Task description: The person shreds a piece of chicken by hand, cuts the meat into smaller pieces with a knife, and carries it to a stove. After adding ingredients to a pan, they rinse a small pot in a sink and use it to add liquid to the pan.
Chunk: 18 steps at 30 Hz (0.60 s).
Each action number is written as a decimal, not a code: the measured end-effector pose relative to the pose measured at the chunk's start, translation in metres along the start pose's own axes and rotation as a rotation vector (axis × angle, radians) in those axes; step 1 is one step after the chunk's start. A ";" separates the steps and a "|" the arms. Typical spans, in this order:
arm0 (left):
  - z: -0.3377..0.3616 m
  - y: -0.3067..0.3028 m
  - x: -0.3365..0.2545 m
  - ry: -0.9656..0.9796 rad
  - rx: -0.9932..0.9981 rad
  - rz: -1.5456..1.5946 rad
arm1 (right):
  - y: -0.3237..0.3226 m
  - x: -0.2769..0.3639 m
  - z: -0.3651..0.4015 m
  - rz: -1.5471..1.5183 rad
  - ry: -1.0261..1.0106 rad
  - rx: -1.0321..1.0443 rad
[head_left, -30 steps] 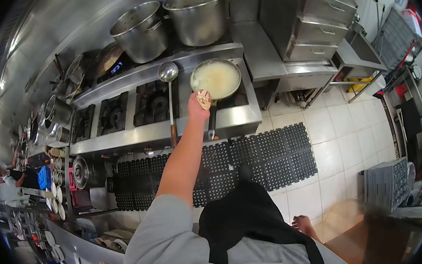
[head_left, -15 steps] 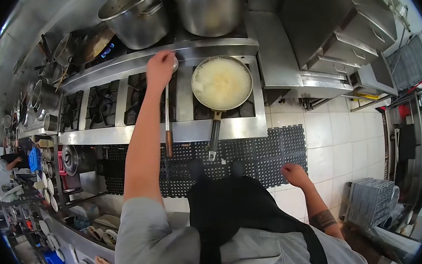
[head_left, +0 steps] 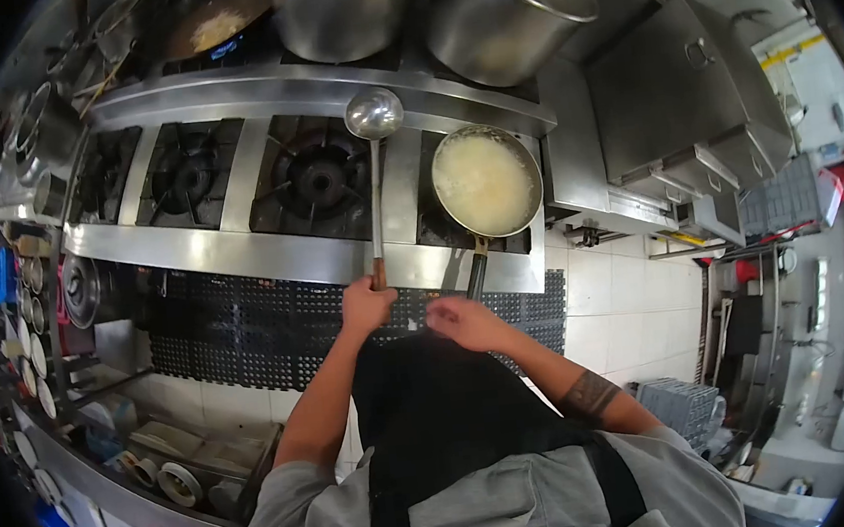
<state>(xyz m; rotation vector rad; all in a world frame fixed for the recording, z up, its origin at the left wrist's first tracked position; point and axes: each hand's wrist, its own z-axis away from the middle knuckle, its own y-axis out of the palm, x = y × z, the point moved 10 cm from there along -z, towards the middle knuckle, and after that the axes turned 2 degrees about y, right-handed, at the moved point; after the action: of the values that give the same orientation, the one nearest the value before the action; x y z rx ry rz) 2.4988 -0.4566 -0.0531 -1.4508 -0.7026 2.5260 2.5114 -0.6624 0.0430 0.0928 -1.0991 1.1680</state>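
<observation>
- Ladle: a long steel shaft, a shiny round bowl and a brown wooden grip.
- Left hand is closed on that grip.
- Right hand is near the pan handle; its grip is unclear.

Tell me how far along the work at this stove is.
Done: the frying pan sits on the right-hand burner, holding a pale, foamy mixture. In hand: the left hand grips the wooden end of the ladle, lying across the stove; the right hand is beside the pan's handle, grip unclear. Left: the ladle's bowl is away from the pan, so stirring or scooping seems not yet done.
</observation>
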 end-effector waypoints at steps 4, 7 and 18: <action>0.063 0.021 -0.031 -0.034 0.198 0.364 | 0.011 0.027 -0.047 -0.382 0.093 -0.065; 0.099 0.033 -0.090 0.367 0.367 0.193 | 0.000 0.028 -0.037 -0.559 0.113 -0.086; -0.036 0.127 0.186 -0.306 0.286 -0.051 | -0.132 -0.074 0.150 0.402 0.471 -0.763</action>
<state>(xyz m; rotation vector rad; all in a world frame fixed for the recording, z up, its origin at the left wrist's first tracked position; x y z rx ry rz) 2.4447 -0.4923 -0.2722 -0.9569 -0.3870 2.6998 2.5189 -0.8584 0.1268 -0.9838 -1.0884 0.9692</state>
